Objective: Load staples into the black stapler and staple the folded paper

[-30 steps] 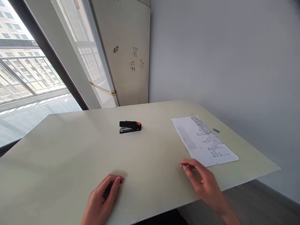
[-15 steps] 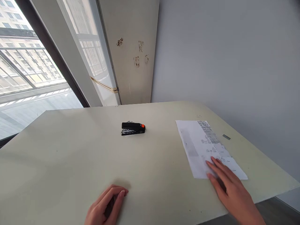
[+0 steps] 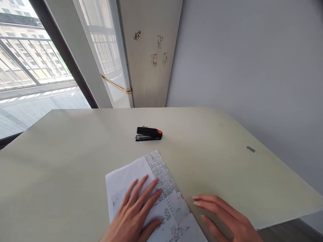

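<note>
A printed sheet of paper (image 3: 156, 174) lies on the pale table (image 3: 75, 151) right in front of me. My left hand (image 3: 135, 211) rests flat on the sheet with its fingers spread. My right hand (image 3: 224, 218) lies open on the table just beside the sheet's right edge, fingers stretched out and holding nothing. A black stapler (image 3: 148, 133) with an orange tip sits farther back at the table's middle, apart from both hands.
A small strip of staples (image 3: 250, 149) lies near the table's right edge. Behind the table stand a stained cream panel (image 3: 151, 53) and a grey wall (image 3: 247, 60). A large window (image 3: 30, 57) fills the left.
The sheet has moved from the table's right side to the front middle. My left hand has come onto it, and my right hand has drawn back beside it.
</note>
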The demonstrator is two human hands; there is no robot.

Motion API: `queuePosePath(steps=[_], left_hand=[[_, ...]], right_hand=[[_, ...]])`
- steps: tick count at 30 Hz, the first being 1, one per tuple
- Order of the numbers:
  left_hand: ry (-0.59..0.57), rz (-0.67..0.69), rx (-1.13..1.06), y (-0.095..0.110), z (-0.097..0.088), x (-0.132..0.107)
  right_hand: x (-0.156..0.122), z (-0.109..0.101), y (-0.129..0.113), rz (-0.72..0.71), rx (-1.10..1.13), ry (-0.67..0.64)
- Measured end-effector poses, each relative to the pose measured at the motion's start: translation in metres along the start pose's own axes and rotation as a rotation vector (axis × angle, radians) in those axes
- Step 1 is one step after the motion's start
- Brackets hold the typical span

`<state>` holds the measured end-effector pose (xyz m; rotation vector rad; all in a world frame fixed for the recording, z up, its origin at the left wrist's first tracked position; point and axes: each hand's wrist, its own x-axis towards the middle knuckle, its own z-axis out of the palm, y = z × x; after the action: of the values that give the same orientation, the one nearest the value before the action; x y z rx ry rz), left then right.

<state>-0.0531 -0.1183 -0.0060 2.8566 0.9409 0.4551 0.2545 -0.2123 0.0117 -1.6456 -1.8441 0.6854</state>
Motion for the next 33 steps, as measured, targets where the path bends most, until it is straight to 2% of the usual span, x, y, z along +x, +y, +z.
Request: queuePosePath(steps=[6,9,12,14,17,19,21,23,26,29,33], left_hand=[[0.041,-0.129,-0.048,-0.030,-0.012,-0.027],[0.075,-0.199,-0.062,-0.035,-0.012,-0.032],[0.071,-0.212,-0.073,-0.037,-0.012,-0.032],[0.063,-0.201,-0.059,-0.039,-0.012,-0.032],[0.065,-0.173,-0.020,-0.042,-0.013,-0.032],[0.067,-0.162,-0.001,-0.044,-0.013,-0.034],[0.073,-0.180,0.001,-0.046,-0.013,-0.036],[0.076,-0.203,-0.007,-0.049,-0.012,-0.038],[0.062,-0.227,-0.002,-0.056,-0.012,-0.035],[0.031,-0.231,-0.001,-0.065,-0.013,-0.024],[-0.003,-0.231,-0.017,-0.076,-0.013,-0.001]], right_hand=[[0.062,0.007,-0.009,-0.062,0.008,-0.023],[0.116,0.015,-0.014,-0.195,-0.048,0.079],[0.181,0.028,-0.018,-0.340,-0.144,0.206],[0.220,0.038,-0.021,-0.366,-0.199,0.226],[0.258,0.051,-0.020,-0.316,-0.225,0.146],[0.265,0.052,-0.014,-0.275,-0.214,0.130],[0.260,0.047,-0.003,-0.244,-0.206,0.154],[0.247,0.035,0.012,-0.220,-0.186,0.167],[0.225,0.012,0.034,-0.193,-0.081,0.093],[0.206,-0.006,0.050,-0.145,0.026,0.016],[0.187,-0.020,0.061,-0.089,0.143,-0.048]])
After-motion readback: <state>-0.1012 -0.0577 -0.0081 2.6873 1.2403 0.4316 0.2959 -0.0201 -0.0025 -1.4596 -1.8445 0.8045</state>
